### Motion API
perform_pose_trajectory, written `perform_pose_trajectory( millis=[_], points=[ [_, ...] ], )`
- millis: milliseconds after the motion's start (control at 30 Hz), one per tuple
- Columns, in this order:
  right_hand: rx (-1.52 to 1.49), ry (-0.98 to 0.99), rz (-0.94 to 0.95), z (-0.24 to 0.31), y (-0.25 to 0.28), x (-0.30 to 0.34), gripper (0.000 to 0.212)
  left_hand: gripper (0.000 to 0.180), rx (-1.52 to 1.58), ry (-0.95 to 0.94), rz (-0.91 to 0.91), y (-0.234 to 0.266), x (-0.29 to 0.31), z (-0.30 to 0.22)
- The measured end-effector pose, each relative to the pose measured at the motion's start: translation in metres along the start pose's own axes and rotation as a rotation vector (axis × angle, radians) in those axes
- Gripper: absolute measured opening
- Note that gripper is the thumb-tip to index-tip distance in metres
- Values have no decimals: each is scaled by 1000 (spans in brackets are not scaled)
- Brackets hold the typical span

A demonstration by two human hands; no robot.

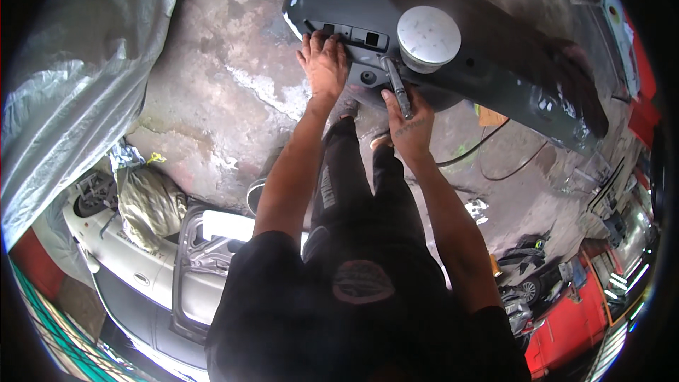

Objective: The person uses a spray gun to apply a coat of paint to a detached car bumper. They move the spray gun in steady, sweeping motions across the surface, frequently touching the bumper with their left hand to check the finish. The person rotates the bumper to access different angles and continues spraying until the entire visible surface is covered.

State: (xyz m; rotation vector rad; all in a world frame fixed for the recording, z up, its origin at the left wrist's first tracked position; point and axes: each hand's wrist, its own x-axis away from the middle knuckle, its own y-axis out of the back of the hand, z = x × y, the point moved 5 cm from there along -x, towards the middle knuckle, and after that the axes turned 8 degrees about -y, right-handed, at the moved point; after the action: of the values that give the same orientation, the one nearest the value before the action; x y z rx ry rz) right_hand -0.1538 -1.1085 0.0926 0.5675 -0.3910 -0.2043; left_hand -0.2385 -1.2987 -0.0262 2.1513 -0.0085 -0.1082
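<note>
A dark grey car bumper (495,78) stretches across the top of the view, with a recessed panel (361,37) of square cutouts near its left end. My left hand (325,67) is open, its fingers flat and slightly apart against the bumper's near edge beside that recess. In my right hand (411,124) is a silver spray gun (396,85), held with the fingers wrapped round it; part of its grip is hidden by the hand. The gun's round cup with a pale lid (428,34) stands above the bumper, covering part of its surface.
A dark hose (475,152) curves over the stained concrete floor (233,49) right of my legs. Silver sheeting (78,78) drapes at the left. Behind me are a white car (134,269), a loose car door (191,262) and, at the right, a red panel (566,339).
</note>
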Motion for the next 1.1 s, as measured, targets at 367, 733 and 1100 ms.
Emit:
perform_pose_trajectory(
  millis=[367,733,1100],
  points=[
    [14,92,-28,4,9,8,25,37,262,-126,-43,4,6,-37],
    [28,14,30,11,23,10,30,34,140,-314,212,8,-24,-65],
    [40,-39,92,17,32,-7,32,24,150,-301,197,3,-23,-66]
  ],
)
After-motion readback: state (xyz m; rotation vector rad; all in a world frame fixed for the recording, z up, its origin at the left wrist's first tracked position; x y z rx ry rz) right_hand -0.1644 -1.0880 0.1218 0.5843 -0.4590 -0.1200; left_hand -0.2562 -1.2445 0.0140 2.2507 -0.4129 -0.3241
